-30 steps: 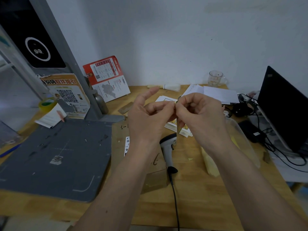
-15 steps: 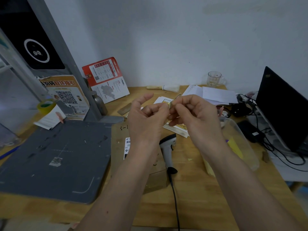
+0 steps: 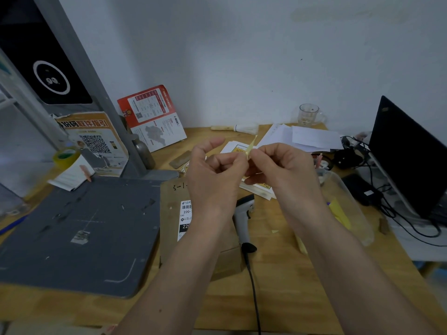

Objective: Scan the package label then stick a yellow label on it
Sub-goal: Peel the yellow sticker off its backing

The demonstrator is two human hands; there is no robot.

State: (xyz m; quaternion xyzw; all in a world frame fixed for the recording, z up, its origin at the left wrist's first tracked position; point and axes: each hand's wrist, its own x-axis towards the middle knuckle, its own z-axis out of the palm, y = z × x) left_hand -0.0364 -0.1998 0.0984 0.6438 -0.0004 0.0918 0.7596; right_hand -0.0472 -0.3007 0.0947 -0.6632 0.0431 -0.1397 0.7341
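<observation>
My left hand point(image 3: 215, 170) and my right hand point(image 3: 283, 165) are raised together above the desk, and both pinch a small pale yellow label point(image 3: 251, 148) by its lower end, so it sticks up edge-on between the fingertips. Below my left forearm lies the brown cardboard package point(image 3: 169, 213) with its white barcode label point(image 3: 185, 217) partly hidden by my wrist. A grey handheld scanner point(image 3: 244, 221) lies on the desk right of the package, its black cable running toward me.
A grey mat point(image 3: 79, 228) covers the desk's left. Sheets of labels point(image 3: 256, 187) and white papers point(image 3: 304, 139) lie behind my hands. A clear plastic tub point(image 3: 350, 209) with yellow scraps, a laptop point(image 3: 408, 155) with cables, a glass mug point(image 3: 308, 114) and a tape roll point(image 3: 65, 157) are around.
Both hands have sunk slightly and kept working the yellow label at their fingertips; my left index finger, stretched out a second ago, is now more curled.
</observation>
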